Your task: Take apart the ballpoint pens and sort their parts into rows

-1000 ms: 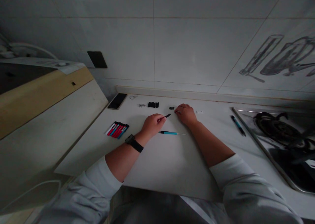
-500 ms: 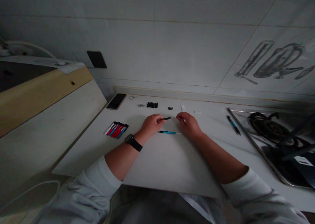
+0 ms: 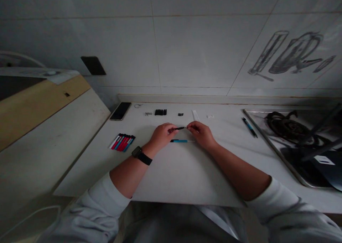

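My left hand (image 3: 161, 135), with a black watch on its wrist, pinches a small black pen part (image 3: 180, 128) that points to the right. My right hand (image 3: 201, 133) is closed in a pinch just right of that part's tip; what it holds is too small to make out. Both hands hover over the white counter (image 3: 181, 171). A blue pen barrel with a thin refill (image 3: 181, 141) lies on the counter just below the hands.
A bunch of red and blue pens (image 3: 121, 142) lies at the left. A phone (image 3: 120, 111), small springs (image 3: 148, 113), black caps (image 3: 160, 112), a small black piece (image 3: 180, 114) and white refills (image 3: 195, 114) line the back. A blue pen (image 3: 249, 127) lies beside the gas hob (image 3: 294, 132).
My right hand drew back from the rear row of parts and came up to the tip of the black part in my left hand. The view shifted slightly.
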Tool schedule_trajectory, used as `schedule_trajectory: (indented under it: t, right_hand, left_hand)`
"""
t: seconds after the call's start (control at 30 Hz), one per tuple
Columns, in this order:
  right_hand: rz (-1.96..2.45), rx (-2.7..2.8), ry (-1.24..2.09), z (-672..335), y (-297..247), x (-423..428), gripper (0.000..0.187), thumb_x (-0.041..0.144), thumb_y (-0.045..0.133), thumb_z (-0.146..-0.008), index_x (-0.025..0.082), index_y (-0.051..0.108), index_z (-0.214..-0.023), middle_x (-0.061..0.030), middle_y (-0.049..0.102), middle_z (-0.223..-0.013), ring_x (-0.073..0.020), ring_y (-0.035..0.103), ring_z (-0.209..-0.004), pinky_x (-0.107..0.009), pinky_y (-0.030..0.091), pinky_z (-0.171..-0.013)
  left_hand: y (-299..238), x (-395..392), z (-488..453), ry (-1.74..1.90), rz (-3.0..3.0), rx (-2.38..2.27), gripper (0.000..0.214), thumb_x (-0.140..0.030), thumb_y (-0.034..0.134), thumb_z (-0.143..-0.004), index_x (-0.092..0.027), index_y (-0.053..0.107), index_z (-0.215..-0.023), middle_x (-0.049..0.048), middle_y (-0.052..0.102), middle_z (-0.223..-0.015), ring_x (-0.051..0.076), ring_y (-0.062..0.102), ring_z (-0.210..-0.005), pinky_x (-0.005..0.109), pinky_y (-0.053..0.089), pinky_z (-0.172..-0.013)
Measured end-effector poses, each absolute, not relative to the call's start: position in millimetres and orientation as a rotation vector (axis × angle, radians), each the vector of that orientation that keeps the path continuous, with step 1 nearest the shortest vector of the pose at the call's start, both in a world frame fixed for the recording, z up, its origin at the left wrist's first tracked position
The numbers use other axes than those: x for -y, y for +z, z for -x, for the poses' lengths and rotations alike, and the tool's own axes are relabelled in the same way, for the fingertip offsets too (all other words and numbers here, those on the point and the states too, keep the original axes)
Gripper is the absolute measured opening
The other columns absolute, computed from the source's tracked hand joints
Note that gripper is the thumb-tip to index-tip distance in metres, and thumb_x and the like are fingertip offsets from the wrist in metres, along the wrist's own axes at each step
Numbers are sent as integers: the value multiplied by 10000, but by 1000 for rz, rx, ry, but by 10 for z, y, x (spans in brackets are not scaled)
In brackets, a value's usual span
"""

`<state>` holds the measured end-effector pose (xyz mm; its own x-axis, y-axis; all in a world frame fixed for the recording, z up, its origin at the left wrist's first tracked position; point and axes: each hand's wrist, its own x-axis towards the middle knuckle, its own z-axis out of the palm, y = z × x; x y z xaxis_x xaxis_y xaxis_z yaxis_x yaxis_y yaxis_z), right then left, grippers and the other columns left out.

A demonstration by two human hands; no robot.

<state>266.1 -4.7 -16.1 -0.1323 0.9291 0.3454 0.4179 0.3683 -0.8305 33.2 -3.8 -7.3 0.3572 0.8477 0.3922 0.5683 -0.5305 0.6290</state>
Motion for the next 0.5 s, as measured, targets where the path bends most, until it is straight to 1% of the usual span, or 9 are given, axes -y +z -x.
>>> schedule_trajectory:
  t: [0.2,0.5]
  right_hand:
    - [1180,1774,686,-2659,-165,60,175,359,616,-912,226,719,-962,-48,750,-926,-190,681,-841,-328,516,-808]
    - [1181,1864,550,-2679,-191,50,162,314,604,-919,229,733,-966,-51,752,-935,-196,694,-868,-335,533,-833]
  left_hand:
    - [-81,41,-338,954,-2248,-1254,135,-309,674,-946,-209,746,-1001,40,735,-936,172,667,-836,306,522,-771]
    - [-72,57,-348,942,-2247,-1249,159,-298,681,-943,-224,773,-1048,45,752,-962,177,685,-868,308,538,-814]
